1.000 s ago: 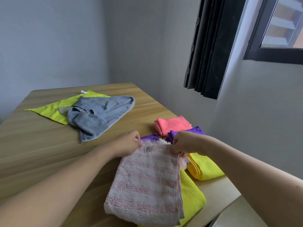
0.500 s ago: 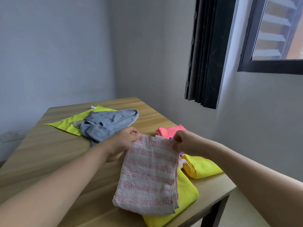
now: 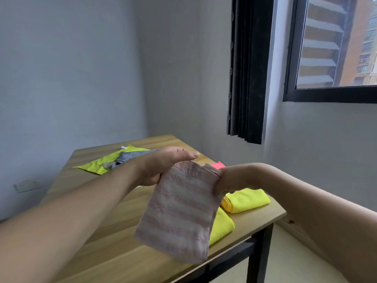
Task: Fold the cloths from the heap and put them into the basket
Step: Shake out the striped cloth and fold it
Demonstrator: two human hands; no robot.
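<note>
A pink-and-white striped cloth (image 3: 179,213) hangs folded in the air above the table's near right part. My left hand (image 3: 161,166) pinches its top left corner and my right hand (image 3: 226,180) grips its top right corner. Two folded yellow cloths lie under and beside it, one (image 3: 245,200) near the table's right edge, the other (image 3: 221,226) partly hidden behind the striped cloth. A folded pink cloth (image 3: 218,165) peeks out behind my right hand. At the far left lie a grey cloth (image 3: 130,158) and a flat lime-green cloth (image 3: 98,165). No basket is in view.
The wooden table (image 3: 114,242) has black legs, and its right edge runs close to the wall. A dark curtain (image 3: 248,68) and a window (image 3: 334,48) are on the right wall. A wall socket (image 3: 27,185) sits low on the left.
Both hands have lifted the striped cloth off the table, so it now hangs in the air. The view has tilted up, showing more wall and window.
</note>
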